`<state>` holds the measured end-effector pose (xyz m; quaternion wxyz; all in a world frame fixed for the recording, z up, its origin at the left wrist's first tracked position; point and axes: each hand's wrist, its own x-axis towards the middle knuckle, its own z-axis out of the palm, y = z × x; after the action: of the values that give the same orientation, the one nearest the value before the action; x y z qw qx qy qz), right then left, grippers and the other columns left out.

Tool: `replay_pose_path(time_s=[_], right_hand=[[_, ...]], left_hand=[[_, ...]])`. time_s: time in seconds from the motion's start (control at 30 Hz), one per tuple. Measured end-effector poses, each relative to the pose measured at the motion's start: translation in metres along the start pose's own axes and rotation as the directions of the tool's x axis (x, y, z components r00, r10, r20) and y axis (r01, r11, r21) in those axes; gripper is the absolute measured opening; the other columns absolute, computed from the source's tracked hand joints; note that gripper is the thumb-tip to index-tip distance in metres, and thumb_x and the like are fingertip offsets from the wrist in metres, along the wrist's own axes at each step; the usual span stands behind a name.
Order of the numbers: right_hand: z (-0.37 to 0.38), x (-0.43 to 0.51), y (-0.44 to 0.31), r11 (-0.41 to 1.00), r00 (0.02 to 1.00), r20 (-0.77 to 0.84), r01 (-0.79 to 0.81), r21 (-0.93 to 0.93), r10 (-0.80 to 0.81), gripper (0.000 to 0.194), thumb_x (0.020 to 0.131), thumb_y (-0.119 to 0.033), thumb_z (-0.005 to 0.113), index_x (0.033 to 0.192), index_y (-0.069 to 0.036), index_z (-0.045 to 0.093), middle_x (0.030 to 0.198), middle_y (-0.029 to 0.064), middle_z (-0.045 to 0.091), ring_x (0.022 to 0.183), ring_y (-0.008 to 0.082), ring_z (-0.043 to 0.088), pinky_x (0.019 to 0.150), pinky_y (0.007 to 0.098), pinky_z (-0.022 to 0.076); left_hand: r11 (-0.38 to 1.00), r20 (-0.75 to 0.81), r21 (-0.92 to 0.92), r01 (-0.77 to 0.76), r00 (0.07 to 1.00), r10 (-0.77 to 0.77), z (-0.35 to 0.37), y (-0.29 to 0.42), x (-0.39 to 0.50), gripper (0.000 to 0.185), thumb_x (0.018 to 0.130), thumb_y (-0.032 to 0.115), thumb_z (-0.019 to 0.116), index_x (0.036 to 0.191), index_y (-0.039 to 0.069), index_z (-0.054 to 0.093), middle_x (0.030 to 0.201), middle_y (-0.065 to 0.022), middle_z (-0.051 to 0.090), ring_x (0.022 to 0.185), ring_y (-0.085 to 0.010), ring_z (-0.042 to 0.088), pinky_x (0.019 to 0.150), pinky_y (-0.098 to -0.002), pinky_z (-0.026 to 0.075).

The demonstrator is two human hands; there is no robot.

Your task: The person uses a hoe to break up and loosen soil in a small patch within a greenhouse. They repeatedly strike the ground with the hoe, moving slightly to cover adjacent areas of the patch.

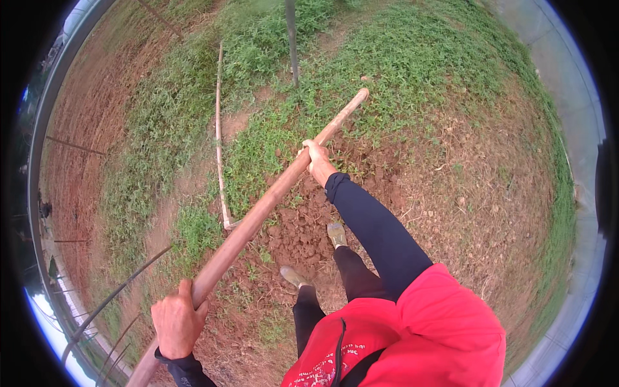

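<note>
A long wooden pole (261, 205), like a tool's handle, runs slantwise from the bottom left to the upper middle. My left hand (178, 315) is wrapped around it near the lower left. Farther up the pole, my right hand (316, 157) grips it too. The pole's far end is over green weeds; whether it carries a tool head cannot be told. Below the right hand lies loose, cloddy brown soil (300, 232), just in front of my shoes.
A thin pale pole (219, 130) lies on the ground left of the weeds (411, 53). A dark upright post (292, 43) stands beyond. Dark rods (125, 285) slant at the left. Dry grass (464, 203) covers the right, beside a pale sheet-like wall (570, 96).
</note>
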<state>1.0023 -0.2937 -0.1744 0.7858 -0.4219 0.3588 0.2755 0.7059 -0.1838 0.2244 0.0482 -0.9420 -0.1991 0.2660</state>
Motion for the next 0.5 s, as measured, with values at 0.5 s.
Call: replay_pose_path(time_s=[0.5], right_hand=[[-0.198, -0.102, 0.076, 0.963, 0.988, 0.078, -0.110, -0.244, 0.133, 0.017, 0.080, -0.015, 0.057, 0.077, -0.010, 0.041, 0.056, -0.0007, 0.042, 0.045, 0.0111, 0.043, 0.045, 0.0247, 0.0403]], left_hand=[[0.725, 0.397, -0.623, 0.293, 0.917, -0.029, 0.277, 0.083, -0.218, 0.031, 0.073, 0.032, 0.064, 0.081, 0.003, 0.053, 0.063, -0.0186, 0.061, 0.063, -0.0361, 0.063, 0.057, -0.0451, 0.049]])
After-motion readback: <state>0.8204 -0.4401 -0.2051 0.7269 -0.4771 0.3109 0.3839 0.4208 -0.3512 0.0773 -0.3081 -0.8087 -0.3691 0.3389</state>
